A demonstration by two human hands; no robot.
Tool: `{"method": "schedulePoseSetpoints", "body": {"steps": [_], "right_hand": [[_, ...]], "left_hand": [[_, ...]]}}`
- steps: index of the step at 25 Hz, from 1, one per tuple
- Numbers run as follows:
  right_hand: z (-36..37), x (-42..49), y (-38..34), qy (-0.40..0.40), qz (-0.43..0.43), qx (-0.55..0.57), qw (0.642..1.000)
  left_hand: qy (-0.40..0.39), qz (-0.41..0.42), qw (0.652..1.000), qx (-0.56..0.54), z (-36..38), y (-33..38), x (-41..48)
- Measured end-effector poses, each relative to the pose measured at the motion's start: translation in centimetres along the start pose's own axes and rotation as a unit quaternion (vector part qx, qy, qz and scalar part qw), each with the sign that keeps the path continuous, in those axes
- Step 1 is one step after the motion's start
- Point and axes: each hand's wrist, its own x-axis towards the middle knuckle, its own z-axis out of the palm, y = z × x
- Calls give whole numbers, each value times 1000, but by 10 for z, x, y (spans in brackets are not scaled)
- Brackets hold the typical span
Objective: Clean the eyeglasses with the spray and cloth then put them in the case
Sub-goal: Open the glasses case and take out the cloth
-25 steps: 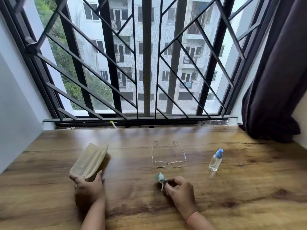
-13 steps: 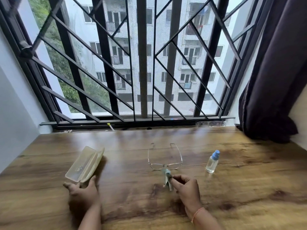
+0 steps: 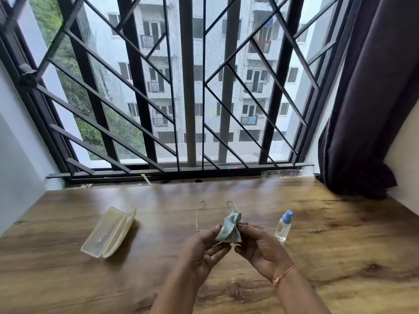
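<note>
A crumpled pale green cloth (image 3: 230,227) is held up above the wooden table between both hands. My right hand (image 3: 260,245) pinches its right side and my left hand (image 3: 201,248) pinches its left edge with thumb and fingers. Thin-rimmed eyeglasses (image 3: 199,214) lie on the table just behind the cloth, their lenses mostly hidden by the cloth and hands. A small clear spray bottle (image 3: 283,226) with a blue cap stands upright to the right of my right hand. A pale translucent case (image 3: 108,232) lies open to the left.
The wooden table (image 3: 340,245) runs back to a barred window (image 3: 192,109). A dark curtain (image 3: 362,98) hangs at the right, reaching the tabletop's far right corner. A white wall (image 3: 15,166) bounds the left side.
My left hand left the case and came to the middle to take the cloth. My right hand lifted the cloth off the table, and it now hangs partly unfolded.
</note>
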Motion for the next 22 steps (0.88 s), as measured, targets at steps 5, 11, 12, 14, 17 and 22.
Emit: {"method": "schedulePoseSetpoints", "body": {"steps": [5, 11, 12, 14, 17, 22], "right_hand": [[-7, -5, 5, 70, 1, -32, 997], [15, -7, 2, 152, -247, -222, 931], [18, -6, -1, 136, -261, -245, 924], [24, -8, -9, 106, -279, -266, 917], [31, -9, -20, 85, -329, -252, 906], [39, -15, -38, 76, -320, -235, 915]], "left_hand": [[22, 100, 995, 12, 0, 11, -8], [-11, 162, 974, 154, 9, 25, -20], [-21, 173, 968, 180, 11, 29, -22], [-37, 202, 955, 217, 16, 37, -27], [-53, 261, 929, 255, 21, 47, -35], [-48, 366, 868, 333, 19, 62, -37]]}}
